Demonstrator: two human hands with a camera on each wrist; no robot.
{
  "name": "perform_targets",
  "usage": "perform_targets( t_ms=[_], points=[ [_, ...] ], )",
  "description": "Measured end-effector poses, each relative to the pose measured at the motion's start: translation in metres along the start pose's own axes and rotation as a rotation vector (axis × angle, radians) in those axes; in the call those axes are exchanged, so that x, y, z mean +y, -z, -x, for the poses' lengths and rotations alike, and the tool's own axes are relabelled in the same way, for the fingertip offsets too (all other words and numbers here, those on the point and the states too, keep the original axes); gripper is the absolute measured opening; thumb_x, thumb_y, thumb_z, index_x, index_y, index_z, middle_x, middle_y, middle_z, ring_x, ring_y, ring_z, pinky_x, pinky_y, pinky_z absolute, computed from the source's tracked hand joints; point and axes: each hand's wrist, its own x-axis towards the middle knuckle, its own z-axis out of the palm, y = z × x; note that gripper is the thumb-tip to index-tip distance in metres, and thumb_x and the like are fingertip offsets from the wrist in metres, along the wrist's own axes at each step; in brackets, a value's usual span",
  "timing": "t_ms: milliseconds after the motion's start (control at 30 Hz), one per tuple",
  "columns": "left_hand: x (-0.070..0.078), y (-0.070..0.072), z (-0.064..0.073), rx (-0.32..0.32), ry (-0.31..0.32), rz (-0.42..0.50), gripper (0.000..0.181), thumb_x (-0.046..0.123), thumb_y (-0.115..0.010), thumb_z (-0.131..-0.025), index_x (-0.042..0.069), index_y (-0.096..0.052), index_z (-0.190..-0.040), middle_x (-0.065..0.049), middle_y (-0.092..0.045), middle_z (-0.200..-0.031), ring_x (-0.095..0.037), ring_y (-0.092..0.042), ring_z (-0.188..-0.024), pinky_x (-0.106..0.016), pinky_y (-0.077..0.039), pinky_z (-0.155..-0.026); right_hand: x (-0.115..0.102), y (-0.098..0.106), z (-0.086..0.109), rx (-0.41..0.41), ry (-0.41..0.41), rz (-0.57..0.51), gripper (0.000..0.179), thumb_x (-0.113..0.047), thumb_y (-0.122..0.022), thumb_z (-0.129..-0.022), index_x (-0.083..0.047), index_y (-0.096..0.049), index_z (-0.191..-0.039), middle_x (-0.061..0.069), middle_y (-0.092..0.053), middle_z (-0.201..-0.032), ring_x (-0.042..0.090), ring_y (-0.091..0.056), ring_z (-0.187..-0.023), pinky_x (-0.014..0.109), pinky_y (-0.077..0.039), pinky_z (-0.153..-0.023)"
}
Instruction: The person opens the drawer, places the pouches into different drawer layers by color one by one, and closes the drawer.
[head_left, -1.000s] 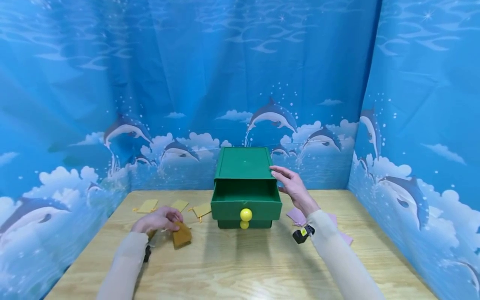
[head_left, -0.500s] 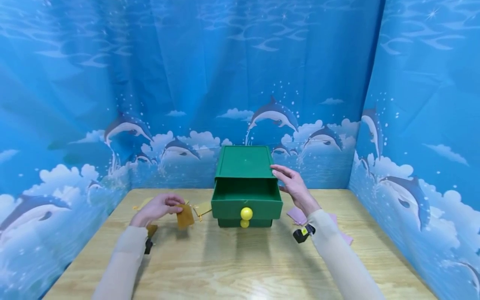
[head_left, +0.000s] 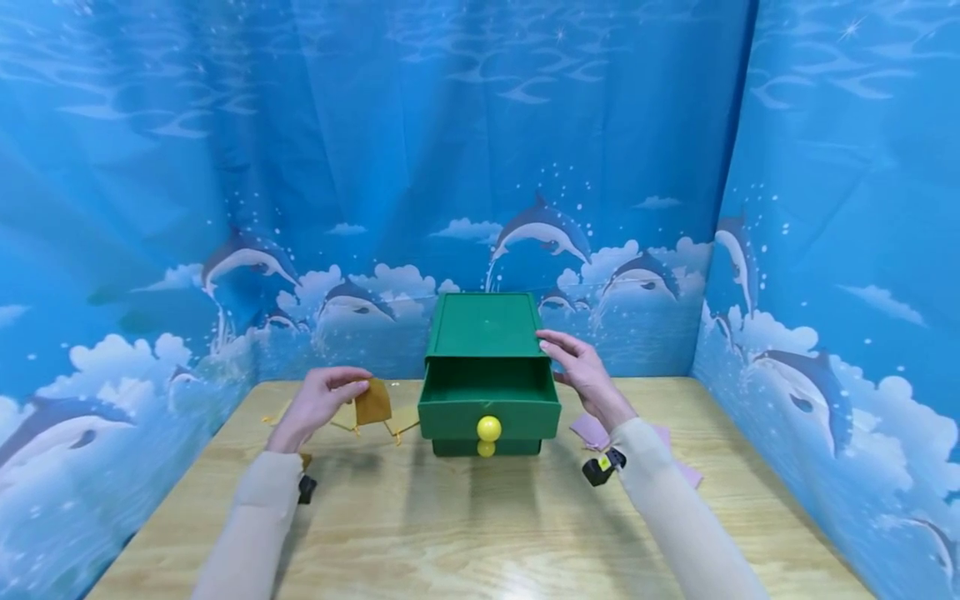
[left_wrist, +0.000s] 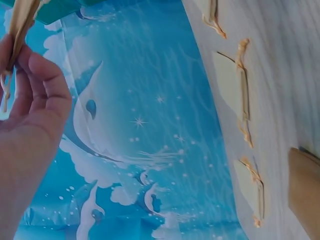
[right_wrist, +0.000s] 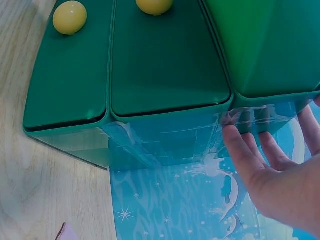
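Note:
My left hand (head_left: 318,404) pinches a mustard-brown drawstring pouch (head_left: 373,402) by its top, held up above the table left of the green drawer cabinet (head_left: 486,323). In the left wrist view the pouch (left_wrist: 21,24) hangs from thumb and fingers, its cord dangling. The cabinet's top drawer (head_left: 450,419) is pulled out, and its visible inside holds nothing. My right hand (head_left: 585,377) rests on the cabinet's right side near the top; in the right wrist view its straight fingers (right_wrist: 242,150) touch the side wall.
Pale yellow drawstring pouches (left_wrist: 231,82) lie on the table (head_left: 480,533) to the left. Another brown pouch (left_wrist: 304,187) lies closer in, mostly behind my left wrist in the head view. Lilac pouches (head_left: 592,432) lie right of the cabinet. A dolphin-printed curtain (head_left: 375,167) stands behind.
My left hand has lifted the brown pouch up off the table and moved slightly away toward the back. My right hand has stayed at the cabinet's side.

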Motion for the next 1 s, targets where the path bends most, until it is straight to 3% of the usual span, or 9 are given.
perform_targets(
  t_ms=[100,300,567,800,1000],
  points=[
    [0.006,-0.001,-0.002,0.043,-0.013,0.023,0.037,0.035,-0.06,-0.098,0.012,-0.066,-0.127,-0.012,-0.066,-0.124,-0.025,-0.062,-0.109,-0.035,-0.054,-0.086,0.0,-0.001,0.0,0.001,0.006,-0.001,0.053,-0.043,-0.062,-0.095,-0.019,-0.052,-0.142,0.004,-0.044,-0.151,0.025,-0.038,-0.141,0.055,-0.037,-0.111],
    [0.02,-0.005,-0.006,0.117,-0.027,0.022,0.036,0.033,-0.061,-0.098,0.014,-0.065,-0.128,-0.011,-0.064,-0.129,-0.027,-0.061,-0.113,-0.042,-0.054,-0.092,0.0,-0.001,0.0,0.013,0.007,0.003,0.051,-0.041,-0.062,-0.096,-0.019,-0.054,-0.141,0.004,-0.046,-0.149,0.024,-0.039,-0.14,0.055,-0.038,-0.11],
    [0.036,-0.01,-0.008,0.176,-0.028,0.033,0.037,0.037,-0.067,-0.093,0.013,-0.068,-0.121,-0.009,-0.067,-0.123,-0.027,-0.065,-0.108,-0.045,-0.053,-0.093,-0.001,-0.001,0.001,0.013,0.004,0.005,0.052,-0.042,-0.062,-0.095,-0.019,-0.054,-0.141,0.004,-0.045,-0.15,0.025,-0.038,-0.14,0.056,-0.037,-0.111],
    [0.046,-0.014,-0.009,0.183,-0.083,0.056,0.036,0.038,-0.068,-0.092,0.013,-0.071,-0.117,-0.008,-0.068,-0.121,-0.021,-0.066,-0.105,-0.029,-0.056,-0.087,0.0,0.0,0.001,0.018,-0.002,0.005,0.051,-0.042,-0.062,-0.096,-0.02,-0.054,-0.141,0.003,-0.045,-0.149,0.024,-0.039,-0.139,0.055,-0.039,-0.109],
    [0.056,-0.018,-0.008,0.256,-0.138,0.111,0.035,0.038,-0.069,-0.091,0.014,-0.072,-0.117,-0.007,-0.069,-0.121,-0.009,-0.066,-0.1,-0.021,-0.055,-0.08,0.0,0.001,0.0,0.012,-0.005,-0.004,0.052,-0.042,-0.062,-0.095,-0.02,-0.053,-0.142,0.004,-0.044,-0.151,0.025,-0.038,-0.14,0.055,-0.037,-0.111]
  ],
)
